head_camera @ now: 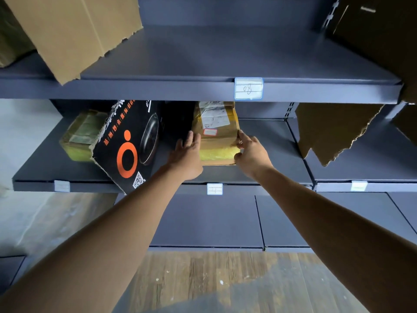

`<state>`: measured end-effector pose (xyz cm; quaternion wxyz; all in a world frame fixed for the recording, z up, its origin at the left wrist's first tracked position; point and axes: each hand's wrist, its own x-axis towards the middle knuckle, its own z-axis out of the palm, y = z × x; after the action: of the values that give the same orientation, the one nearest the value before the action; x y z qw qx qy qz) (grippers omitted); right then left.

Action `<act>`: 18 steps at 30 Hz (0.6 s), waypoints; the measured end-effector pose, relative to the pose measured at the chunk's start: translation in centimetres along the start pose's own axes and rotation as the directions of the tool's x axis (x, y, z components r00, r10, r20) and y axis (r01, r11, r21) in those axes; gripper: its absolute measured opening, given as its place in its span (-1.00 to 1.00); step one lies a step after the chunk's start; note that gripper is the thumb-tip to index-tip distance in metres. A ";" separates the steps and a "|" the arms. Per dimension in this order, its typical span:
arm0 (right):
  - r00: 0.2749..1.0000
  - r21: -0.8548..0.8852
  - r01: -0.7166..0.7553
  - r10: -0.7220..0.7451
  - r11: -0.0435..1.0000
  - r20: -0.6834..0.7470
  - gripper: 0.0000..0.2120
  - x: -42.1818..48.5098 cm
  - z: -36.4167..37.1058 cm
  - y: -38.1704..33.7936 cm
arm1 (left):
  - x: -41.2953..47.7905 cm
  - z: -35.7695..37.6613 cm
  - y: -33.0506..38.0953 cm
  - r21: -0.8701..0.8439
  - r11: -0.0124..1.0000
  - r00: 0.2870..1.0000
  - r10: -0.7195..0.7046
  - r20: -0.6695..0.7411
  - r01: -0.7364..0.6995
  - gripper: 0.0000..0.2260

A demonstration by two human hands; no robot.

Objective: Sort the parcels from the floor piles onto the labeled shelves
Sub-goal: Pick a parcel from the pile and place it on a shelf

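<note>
On the middle shelf (275, 141) lie three parcels: the brown parcel (217, 141) at centre, with a black box (130, 143) and a wrapped bundle (81, 134) at its nine o'clock. The flat-fingered left hand (187, 157) presses it; the right hand (250, 152) pinches its three o'clock edge.

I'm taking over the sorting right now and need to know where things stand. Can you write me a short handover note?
Left hand: fingers straight, flat against the left side of the brown parcel. Right hand: grips its right edge.
The parcel sits on the middle shelf, below the 08 label, right of the black box, which overhangs the shelf front. A green-wrapped parcel lies left of that box.
Done: three items on this shelf. Left: release this parcel; floor piles are out of view.
</note>
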<state>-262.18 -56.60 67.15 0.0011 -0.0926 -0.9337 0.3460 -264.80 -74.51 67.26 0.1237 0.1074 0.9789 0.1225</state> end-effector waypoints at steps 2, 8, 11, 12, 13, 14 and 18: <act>0.999 0.086 -0.043 0.041 0.995 0.024 -0.29 -0.1 -0.3 -0.1 | -0.1 -0.4 0.4 -0.074 0.997 1.000 -0.023 -0.005 0.022 -0.26; 0.982 0.388 -0.180 0.190 0.904 0.013 -0.43 -3.2 -1.9 -0.2 | -3.4 0.0 3.5 -0.242 0.964 0.966 0.044 -0.253 -0.107 -0.35; 0.972 0.489 -0.210 0.233 0.846 0.015 -0.53 -5.4 -3.2 0.0 | -5.7 0.0 6.4 -0.396 0.911 0.968 0.016 -0.250 -0.117 -0.38; 0.971 0.505 -0.212 0.239 0.837 0.011 -0.56 -6.3 -4.0 0.1 | -6.7 -0.1 7.4 -0.437 0.891 0.969 0.009 -0.249 -0.120 -0.40; 0.969 0.528 -0.213 0.248 0.822 0.004 -0.58 -7.3 -4.7 0.2 | -7.7 -0.2 8.5 -0.469 0.873 0.968 0.010 -0.250 -0.130 -0.42; 0.966 0.551 -0.213 0.258 0.807 -0.004 -0.59 -8.4 -5.6 0.3 | -8.8 -0.3 9.6 -0.497 0.856 0.968 0.018 -0.249 -0.143 -0.42; 0.956 0.620 -0.206 0.291 0.757 -0.039 -0.60 -13.2 -10.2 1.4 | -12.9 -1.1 14.8 -0.616 0.780 0.979 -0.021 -0.201 -0.110 -0.43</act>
<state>-248.30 -51.27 74.87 0.0469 -0.2332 -0.7492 0.6181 -250.26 -63.86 74.97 0.0521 0.0708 0.8875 0.4523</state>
